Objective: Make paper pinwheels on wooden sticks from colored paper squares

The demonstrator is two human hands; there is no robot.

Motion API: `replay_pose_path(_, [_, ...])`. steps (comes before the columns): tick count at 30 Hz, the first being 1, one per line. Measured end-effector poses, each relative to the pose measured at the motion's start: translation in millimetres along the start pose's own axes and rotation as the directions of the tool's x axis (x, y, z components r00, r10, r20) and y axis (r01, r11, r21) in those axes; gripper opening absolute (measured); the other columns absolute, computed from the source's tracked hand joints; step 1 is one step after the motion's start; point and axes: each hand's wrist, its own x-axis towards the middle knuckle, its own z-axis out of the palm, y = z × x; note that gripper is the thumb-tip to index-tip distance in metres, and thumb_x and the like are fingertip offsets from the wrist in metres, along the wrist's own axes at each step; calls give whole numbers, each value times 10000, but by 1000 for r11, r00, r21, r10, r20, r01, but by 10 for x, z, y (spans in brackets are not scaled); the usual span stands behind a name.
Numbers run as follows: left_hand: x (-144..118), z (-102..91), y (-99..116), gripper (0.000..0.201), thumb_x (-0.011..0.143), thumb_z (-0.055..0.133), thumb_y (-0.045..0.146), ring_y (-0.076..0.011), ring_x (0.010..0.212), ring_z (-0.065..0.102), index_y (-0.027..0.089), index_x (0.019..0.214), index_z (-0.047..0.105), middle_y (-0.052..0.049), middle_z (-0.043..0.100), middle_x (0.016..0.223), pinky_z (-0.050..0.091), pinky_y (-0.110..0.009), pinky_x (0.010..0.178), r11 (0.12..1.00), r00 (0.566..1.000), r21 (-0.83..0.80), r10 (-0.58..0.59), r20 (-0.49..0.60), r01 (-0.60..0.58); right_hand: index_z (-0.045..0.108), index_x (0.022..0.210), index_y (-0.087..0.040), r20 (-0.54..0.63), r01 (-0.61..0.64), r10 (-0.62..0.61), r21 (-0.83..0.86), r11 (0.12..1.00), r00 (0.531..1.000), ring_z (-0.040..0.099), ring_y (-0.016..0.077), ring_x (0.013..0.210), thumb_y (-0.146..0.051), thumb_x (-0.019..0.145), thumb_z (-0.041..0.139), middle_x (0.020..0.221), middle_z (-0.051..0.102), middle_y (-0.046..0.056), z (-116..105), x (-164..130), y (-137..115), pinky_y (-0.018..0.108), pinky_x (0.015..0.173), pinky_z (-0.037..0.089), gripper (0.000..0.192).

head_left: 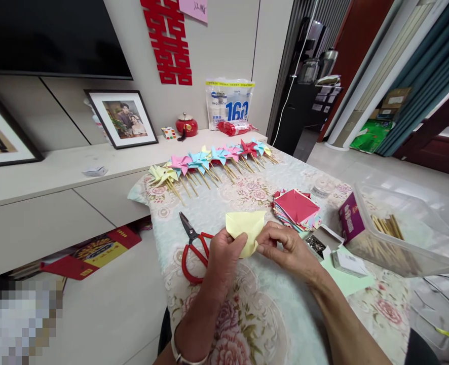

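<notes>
While the left hand [224, 256] grasps yellow paper [246, 223] above the near counter [270, 304], the right hand [287, 248] pinches its right edge; light, even pressure should curl it without creasing.

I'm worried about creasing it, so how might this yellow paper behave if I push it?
The yellow paper looks thin, so it's probably light. It likely bends easily, since its lower part curves by your right hand.

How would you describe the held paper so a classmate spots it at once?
Find the floral tablecloth, then the left hand and right hand over it. Between them they hold the pale yellow paper, unlike the red-topped paper stack lying farther right.
</notes>
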Motion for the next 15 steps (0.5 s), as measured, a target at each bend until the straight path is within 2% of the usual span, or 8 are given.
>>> replay_pose_path(5, [17,-9,-28,345,634,766,273,-191,695,690,124,943,737,-52,774,790,524,-253,634,999,999,46,13,33,-14,643,707,-169,-44,-110,108,-35,993,993,449,114,603,-242,832,650,689,504,-22,72,26,16,254,560,330,145])
replay_pose_path(15, [-20,14,-14,320,645,753,256,-200,746,692,133,941,746,-42,765,782,525,-249,662,998,998,58,33,60,-36,602,671,-173,-128,-275,275,22,961,953,405,114,584,-277,788,615,633,504,-33,164,43,40,251,540,300,157])
